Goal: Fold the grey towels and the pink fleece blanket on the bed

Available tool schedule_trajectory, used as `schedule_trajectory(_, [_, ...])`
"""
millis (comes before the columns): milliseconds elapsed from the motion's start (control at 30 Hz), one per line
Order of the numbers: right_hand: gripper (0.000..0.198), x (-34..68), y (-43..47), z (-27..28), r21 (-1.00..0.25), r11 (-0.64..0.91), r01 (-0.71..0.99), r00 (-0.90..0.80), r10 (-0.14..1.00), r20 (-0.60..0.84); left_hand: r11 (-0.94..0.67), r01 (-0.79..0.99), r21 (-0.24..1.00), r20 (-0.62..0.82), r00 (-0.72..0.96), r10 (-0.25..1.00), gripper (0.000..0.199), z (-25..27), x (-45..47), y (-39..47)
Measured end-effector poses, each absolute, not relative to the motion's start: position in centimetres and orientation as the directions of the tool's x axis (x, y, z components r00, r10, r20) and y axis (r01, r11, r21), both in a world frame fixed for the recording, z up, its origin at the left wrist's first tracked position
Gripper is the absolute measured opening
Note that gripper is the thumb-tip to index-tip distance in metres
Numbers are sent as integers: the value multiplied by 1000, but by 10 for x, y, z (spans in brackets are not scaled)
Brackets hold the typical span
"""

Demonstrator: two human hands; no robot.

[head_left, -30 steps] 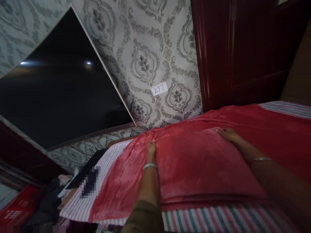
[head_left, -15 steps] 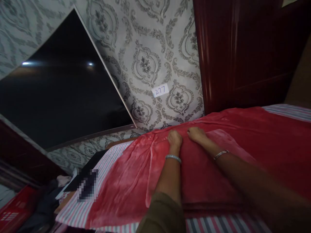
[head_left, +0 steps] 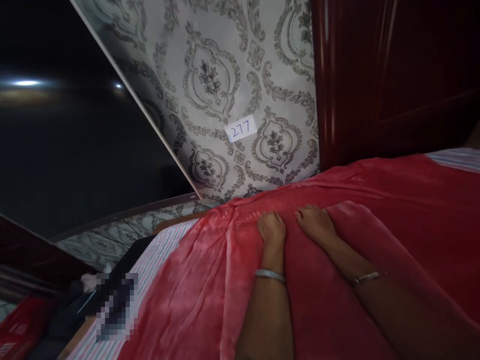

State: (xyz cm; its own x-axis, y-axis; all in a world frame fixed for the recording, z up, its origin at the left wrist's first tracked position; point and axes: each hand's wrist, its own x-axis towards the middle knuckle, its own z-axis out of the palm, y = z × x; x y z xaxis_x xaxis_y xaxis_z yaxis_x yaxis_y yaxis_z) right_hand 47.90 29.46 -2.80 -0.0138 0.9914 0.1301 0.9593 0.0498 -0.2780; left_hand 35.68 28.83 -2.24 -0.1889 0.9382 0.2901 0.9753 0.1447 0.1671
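Note:
A red plush blanket (head_left: 195, 295) lies spread over a striped sheet (head_left: 168, 245), creased on its left side. One layer of it (head_left: 356, 235) is folded over the rest, its border showing as a lighter line. My left hand (head_left: 271, 229), with a bangle at the wrist, rests on the blanket near its far side, the fingers curled down into the cloth. A short gap to the right, my right hand (head_left: 314, 221), also wearing a bangle, is closed on the same blanket. The fingertips of both hands are mostly hidden.
A large dark television (head_left: 86, 135) stands at the left before patterned wallpaper (head_left: 212, 82). A paper marked 277 (head_left: 241, 128) is stuck to the wall. Dark red wooden furniture (head_left: 375, 80) rises at the right. Clothes (head_left: 63, 305) and a red item (head_left: 22, 325) lie lower left.
My view has come closer to the wall and blanket. Both hands remain on the blanket, slightly lower in the picture, the right one a little farther right.

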Motion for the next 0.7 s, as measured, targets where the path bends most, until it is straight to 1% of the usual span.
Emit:
schedule_trajectory(367, [43,477,290,-25,-262,45,964,-13,992,125,164,970,180,337,-218,916,34,-30,361,285])
schedule_trajectory(600, [46,479,292,-31,-270,70,960,-28,987,157,133,945,297,284,-221,933,39,-30,361,283])
schedule_trajectory(700, [46,479,293,-35,-290,80,954,-28,983,179,127,925,358,236,-222,946,39,-23,361,279])
